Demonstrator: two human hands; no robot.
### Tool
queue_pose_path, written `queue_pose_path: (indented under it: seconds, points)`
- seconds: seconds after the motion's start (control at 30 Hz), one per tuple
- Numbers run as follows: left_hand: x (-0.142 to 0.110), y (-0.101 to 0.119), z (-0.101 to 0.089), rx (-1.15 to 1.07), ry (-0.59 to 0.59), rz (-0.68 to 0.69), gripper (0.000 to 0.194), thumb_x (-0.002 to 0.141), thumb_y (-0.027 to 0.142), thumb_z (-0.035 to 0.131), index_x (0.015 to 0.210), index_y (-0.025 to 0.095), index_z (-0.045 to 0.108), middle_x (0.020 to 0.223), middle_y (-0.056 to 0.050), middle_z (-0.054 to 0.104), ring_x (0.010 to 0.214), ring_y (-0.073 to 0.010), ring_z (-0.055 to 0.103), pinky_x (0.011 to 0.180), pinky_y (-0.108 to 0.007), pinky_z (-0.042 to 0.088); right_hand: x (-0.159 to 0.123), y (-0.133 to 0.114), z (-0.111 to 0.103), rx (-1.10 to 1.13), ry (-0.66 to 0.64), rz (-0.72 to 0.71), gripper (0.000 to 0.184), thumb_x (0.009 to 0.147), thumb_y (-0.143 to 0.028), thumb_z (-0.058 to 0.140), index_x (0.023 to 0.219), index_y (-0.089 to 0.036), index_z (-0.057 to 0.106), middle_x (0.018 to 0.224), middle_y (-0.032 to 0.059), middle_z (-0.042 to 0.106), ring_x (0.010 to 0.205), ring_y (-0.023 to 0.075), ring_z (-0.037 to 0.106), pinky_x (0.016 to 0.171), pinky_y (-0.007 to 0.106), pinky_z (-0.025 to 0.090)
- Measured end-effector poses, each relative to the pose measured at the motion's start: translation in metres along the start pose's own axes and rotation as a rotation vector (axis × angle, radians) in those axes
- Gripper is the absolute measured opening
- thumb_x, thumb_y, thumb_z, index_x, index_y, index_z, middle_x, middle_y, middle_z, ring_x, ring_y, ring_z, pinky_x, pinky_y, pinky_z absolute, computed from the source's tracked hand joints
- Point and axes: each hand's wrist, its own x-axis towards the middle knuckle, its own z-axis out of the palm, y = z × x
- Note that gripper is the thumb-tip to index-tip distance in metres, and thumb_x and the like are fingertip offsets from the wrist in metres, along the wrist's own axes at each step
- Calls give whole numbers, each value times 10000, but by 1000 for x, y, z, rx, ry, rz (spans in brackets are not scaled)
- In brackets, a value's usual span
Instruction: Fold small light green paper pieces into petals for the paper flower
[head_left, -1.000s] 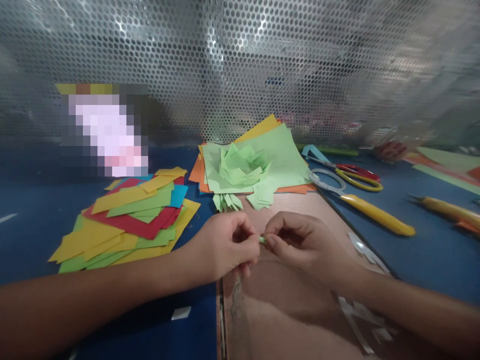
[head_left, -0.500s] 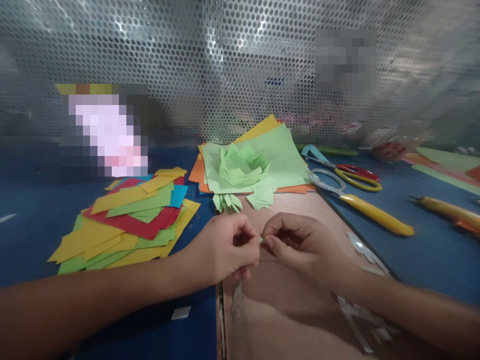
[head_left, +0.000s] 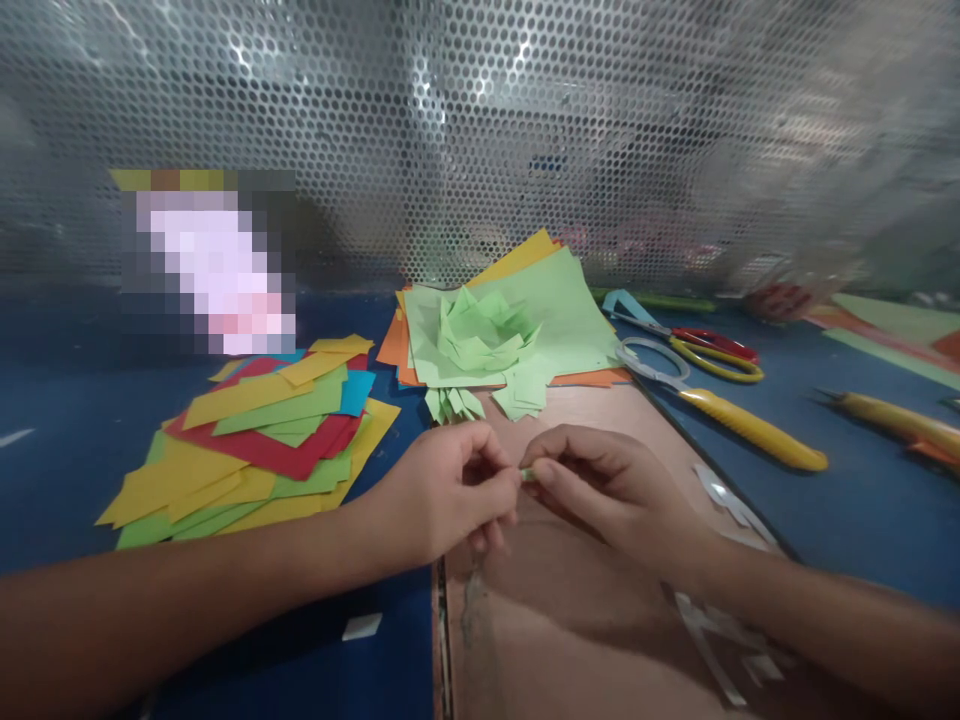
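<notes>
Between the fingertips of both hands is a small piece of light green paper [head_left: 527, 475], mostly covered by the fingers. My left hand [head_left: 465, 490] pinches its left side, and my right hand [head_left: 600, 480] pinches the right. Just beyond them lie a bundle of folded green paper pieces [head_left: 454, 405] and some small flat green pieces [head_left: 523, 393]. Farther back, a ring of folded green paper [head_left: 487, 335] rests on a light green sheet [head_left: 585, 320], over yellow and orange sheets.
Left, a pile of coloured paper strips [head_left: 262, 430] covers the blue table [head_left: 247, 650]. On the right are red-and-yellow scissors [head_left: 716, 350], a yellow-handled tool with a grey ring [head_left: 757, 430] and a yellow pointed tool [head_left: 892, 415]. White scraps [head_left: 709, 640] lie on the brown board [head_left: 570, 640]. Perforated metal [head_left: 480, 130] stands behind.
The fingers of both hands have shifted slightly around the small green paper, with my right thumb now extended farther along it. The surrounding things stay where they were.
</notes>
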Motion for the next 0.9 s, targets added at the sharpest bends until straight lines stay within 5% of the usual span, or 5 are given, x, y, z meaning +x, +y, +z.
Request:
queue_pose_path:
  seconds: [0.17,0.9]
  points:
    - [3,3,-2,-80,6,43,146,820,230,535,726,159,447,534,65,541,407,-35,515,370,-87,386,1,7,1,177,-39,34,121,825,-272,549,881,-166,563,782,42,610,701,140,564,611,242,461]
    - [-1,1,0,108,-47,89,97,790,194,514,719,169,453,529,66,477,435,-40,437,392,-106,325,-1,11,4,10,-31,-26,121,790,-175,531,672,-171,510,599,-28,492,541,84,418,481,196,339]
